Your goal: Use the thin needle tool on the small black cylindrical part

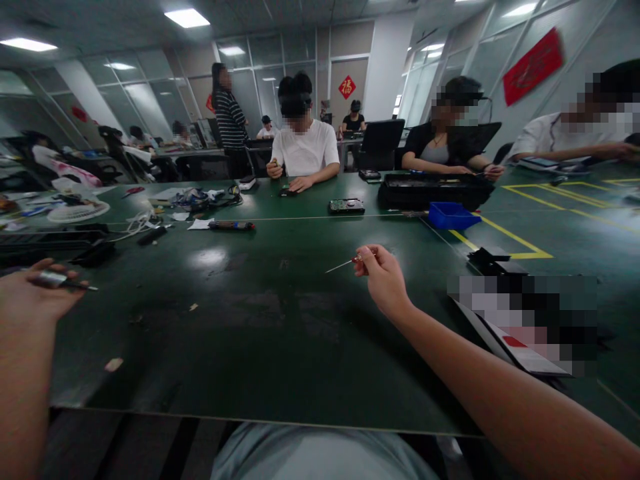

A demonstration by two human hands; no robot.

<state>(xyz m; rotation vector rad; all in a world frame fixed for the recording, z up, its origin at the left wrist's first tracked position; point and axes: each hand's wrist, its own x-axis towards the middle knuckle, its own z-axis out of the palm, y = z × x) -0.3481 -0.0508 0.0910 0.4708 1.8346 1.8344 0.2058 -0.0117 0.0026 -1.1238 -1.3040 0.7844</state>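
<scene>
My right hand (383, 277) is raised over the middle of the green table (280, 373), its fingers pinched round the reddish handle of a small screwdriver (340, 267). The thin metal shaft points left and slightly down. At the left edge, my left hand (33, 293) holds a silver screwdriver-like tool (53, 279) with a dark front and a narrow tip pointing right. Its fingers are only loosely curled about the tool. Beyond my right hand lies a hard drive (346, 205), its green circuit board facing up.
A dark pen-like tool (233, 225) lies left of centre, near cables (205, 198) and a white basket (77, 210). A blue bin (453, 215) stands by a long black case (433, 192). Papers (510, 333) lie at right. A person in white (305, 150) works opposite.
</scene>
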